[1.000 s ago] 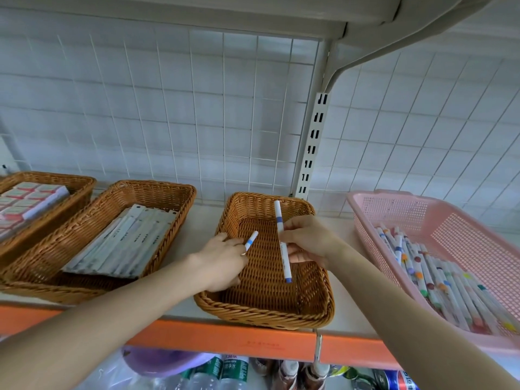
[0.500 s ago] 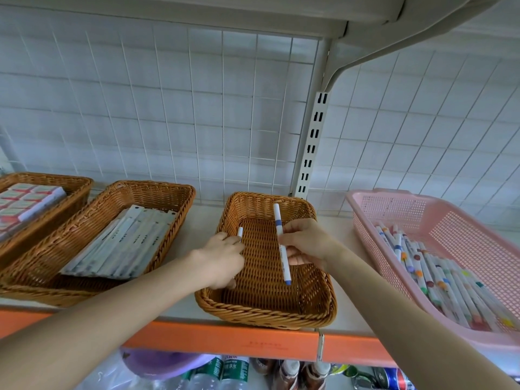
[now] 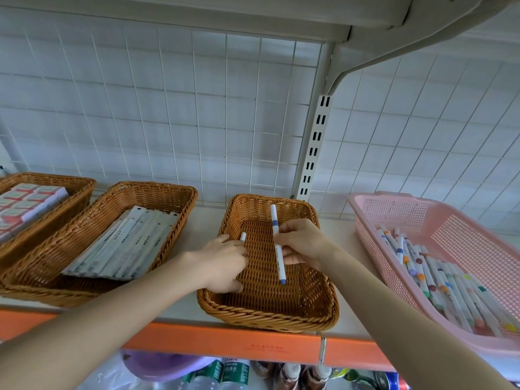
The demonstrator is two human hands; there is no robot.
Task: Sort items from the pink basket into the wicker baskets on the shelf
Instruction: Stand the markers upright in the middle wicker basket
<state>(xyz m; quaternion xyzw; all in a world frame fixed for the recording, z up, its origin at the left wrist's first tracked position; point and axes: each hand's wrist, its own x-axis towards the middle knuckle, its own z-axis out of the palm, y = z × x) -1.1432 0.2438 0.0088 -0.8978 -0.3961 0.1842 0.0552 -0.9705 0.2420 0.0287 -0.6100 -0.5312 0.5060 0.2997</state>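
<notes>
Left hand (image 3: 223, 263) grips pen one (image 3: 242, 236), right hand (image 3: 305, 244) pinches pen two (image 3: 277, 240), over the rightmost wicker basket (image 3: 264, 315) of three.

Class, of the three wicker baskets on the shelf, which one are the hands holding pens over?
The rightmost wicker basket, beside the pink basket; the middle basket and left basket hold only packaged goods.

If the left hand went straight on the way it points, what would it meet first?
Likely the marker in the right hand, over the middle basket; depth is unclear.
</notes>
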